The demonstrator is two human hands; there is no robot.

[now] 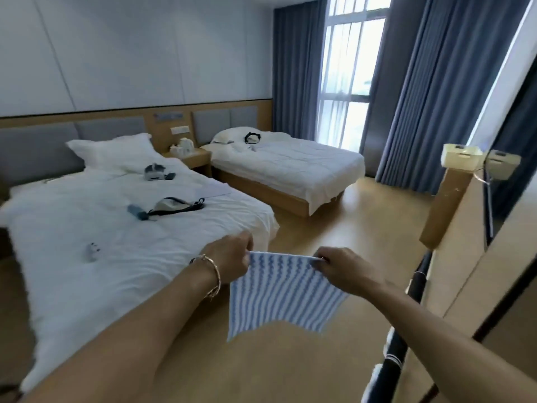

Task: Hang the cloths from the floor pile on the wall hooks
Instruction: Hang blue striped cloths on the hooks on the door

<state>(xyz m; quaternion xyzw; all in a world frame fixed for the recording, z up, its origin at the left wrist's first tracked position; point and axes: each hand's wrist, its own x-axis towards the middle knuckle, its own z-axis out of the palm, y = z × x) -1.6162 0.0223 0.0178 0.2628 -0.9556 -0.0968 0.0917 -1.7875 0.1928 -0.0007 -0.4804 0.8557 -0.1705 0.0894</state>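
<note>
You have a single wide-angle view from your head, facing forward and down along both forearms. The left grip [229, 257] and right grip [340, 267], pinching the cloth [282, 295], sit close, low in frame; the near bed [116, 242] lies beyond the left grip.

A strip of floor [348, 222] is left open ahead, between the near bed [122, 257] and the right wall [465, 266]; the cloth [284, 292] is held over it. The left is blocked by that bed — and, beyond it, the far bed [290, 164]. The right is narrowed by a black pole [418, 274] just beside the wall.
</note>
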